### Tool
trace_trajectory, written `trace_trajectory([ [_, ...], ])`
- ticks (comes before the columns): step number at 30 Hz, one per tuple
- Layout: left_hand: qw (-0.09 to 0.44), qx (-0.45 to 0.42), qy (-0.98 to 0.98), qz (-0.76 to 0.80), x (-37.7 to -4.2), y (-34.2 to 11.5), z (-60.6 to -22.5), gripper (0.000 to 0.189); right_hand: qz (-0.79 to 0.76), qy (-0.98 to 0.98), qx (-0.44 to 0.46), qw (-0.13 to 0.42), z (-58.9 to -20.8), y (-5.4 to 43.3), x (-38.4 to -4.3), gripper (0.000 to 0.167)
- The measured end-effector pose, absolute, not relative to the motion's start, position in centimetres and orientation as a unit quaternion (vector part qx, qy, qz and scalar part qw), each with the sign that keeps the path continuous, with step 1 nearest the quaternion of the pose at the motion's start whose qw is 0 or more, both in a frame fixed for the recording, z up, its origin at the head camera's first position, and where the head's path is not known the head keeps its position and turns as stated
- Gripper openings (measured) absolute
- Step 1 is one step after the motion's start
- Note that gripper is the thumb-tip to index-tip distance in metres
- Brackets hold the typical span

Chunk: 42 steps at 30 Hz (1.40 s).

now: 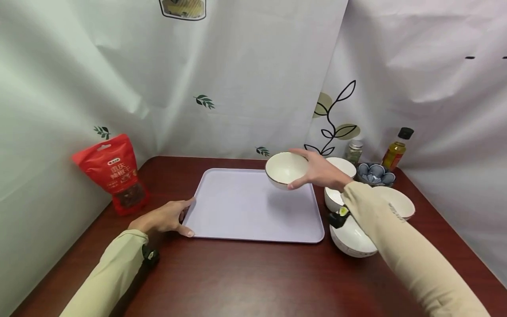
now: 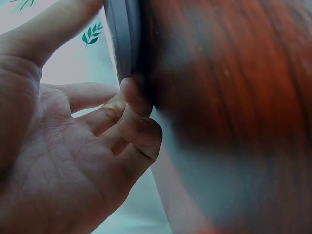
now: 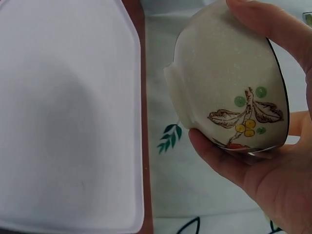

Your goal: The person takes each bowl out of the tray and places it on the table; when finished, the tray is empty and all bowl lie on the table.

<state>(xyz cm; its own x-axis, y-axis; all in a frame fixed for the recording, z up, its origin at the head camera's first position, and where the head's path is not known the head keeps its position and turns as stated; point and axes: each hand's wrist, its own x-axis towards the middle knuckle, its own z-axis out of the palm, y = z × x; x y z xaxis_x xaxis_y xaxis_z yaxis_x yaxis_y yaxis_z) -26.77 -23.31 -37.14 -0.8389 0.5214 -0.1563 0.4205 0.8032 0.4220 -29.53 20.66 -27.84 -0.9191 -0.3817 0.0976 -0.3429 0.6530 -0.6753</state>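
My right hand [image 1: 317, 169] grips a white bowl [image 1: 283, 169] by its side, thumb and fingers spread around it. The bowl hangs in the air over the right part of a pale lavender tray [image 1: 245, 207], casting a soft shadow on it. In the right wrist view, the bowl [image 3: 224, 63] is tipped on its side and shows a painted branch with leaves and yellow berries. My left hand [image 1: 168, 218] holds the tray's left edge near the front corner. The left wrist view shows that hand's fingers [image 2: 139, 131] curled at the tray's rim.
Several white bowls [image 1: 352, 242] stand right of the tray, partly behind my right forearm. Behind them are a dark blue patterned dish [image 1: 375, 172], a spice jar [image 1: 354, 152] and an oil bottle [image 1: 394, 154]. A red snack bag [image 1: 120, 169] stands at the left by the curtain wall.
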Motion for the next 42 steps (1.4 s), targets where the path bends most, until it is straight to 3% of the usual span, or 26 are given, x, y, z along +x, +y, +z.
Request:
trace_trajectory([
  [23,0.138,0.244,0.938,0.206,-26.6,-23.1,-37.1,0.115,-0.321,0.932,-0.169,-0.026,-27.0,31.6,-22.2,0.106],
  [30,0.135,0.244,0.938,0.206,-26.5,-23.0,-37.3,0.113,-0.326,0.922,-0.197,-0.072,-28.4,35.5,-20.1,0.104],
  [42,0.131,0.247,0.940,0.196,-26.6,-23.2,-37.3,0.113,-0.335,0.924,-0.168,-0.072,-31.0,41.2,-15.5,0.107],
])
